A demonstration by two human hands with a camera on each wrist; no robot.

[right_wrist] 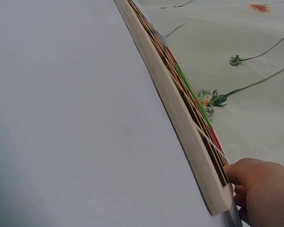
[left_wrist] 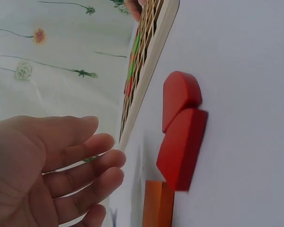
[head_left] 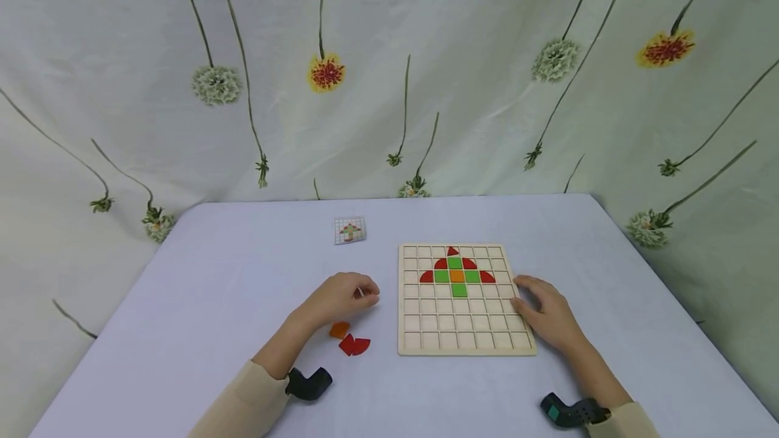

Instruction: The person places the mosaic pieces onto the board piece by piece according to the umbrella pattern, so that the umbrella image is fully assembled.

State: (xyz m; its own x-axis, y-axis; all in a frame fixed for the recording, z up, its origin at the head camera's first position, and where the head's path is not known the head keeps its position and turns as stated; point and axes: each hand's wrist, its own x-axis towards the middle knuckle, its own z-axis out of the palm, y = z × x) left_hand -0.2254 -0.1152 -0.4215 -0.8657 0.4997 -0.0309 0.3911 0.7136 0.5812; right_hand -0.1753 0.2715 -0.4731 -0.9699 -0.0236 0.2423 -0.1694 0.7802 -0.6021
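A pale wooden grid board [head_left: 465,341] lies flat, with red, green and orange pieces in its upper cells. At its right edge my right hand [head_left: 548,313] rests with thumb and index finger apart, tips at the rim; the right wrist view shows the thumb [right_wrist: 241,171] over the rim. My left hand [head_left: 343,299] hovers left of the board, its fingers loosely bent and nothing seen held. Near it on the table are two touching red blocks [left_wrist: 183,149] with curved sides and an orange block [head_left: 339,330].
Behind the left hand lies a small card [head_left: 349,230] printed with a coloured pattern on a grid. A white cloth covers the table [head_left: 243,255]. A flower-printed curtain [head_left: 365,120] hangs behind its far edge.
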